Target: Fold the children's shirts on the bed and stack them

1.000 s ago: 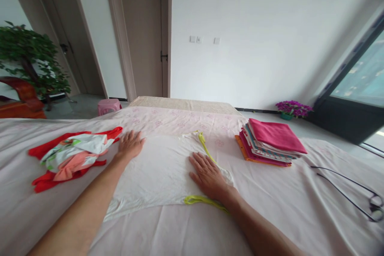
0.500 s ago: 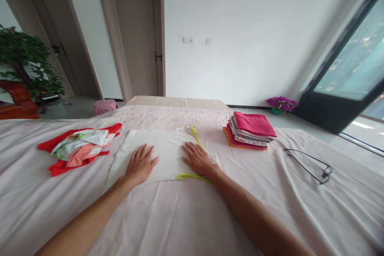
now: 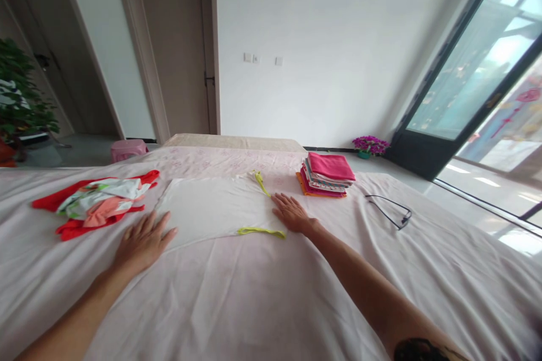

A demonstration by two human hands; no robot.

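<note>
A white sleeveless top (image 3: 212, 206) with yellow-green straps lies spread flat on the pale pink sheet (image 3: 237, 293). At its left edge, near the hem, my left hand (image 3: 141, 240) rests flat with fingers apart. My right hand (image 3: 292, 211) lies open at the strap end, its fingertips at the top's right edge. Neither hand grips anything. Left of the top is a loose heap of red, white-green and coral clothes (image 3: 105, 203). A stack of folded clothes (image 3: 326, 175), bright pink uppermost, sits beyond my right hand.
Black-framed glasses (image 3: 393, 211) lie on the sheet at the right. Past the covered surface are a pink stool (image 3: 129, 149), a potted purple flower (image 3: 370, 145) and a leafy plant (image 3: 25, 90). A glass door (image 3: 449, 79) stands at the right.
My hands have slid apart over the white top, the left toward its hem and the right to its strap end. The view has turned slightly right and up.
</note>
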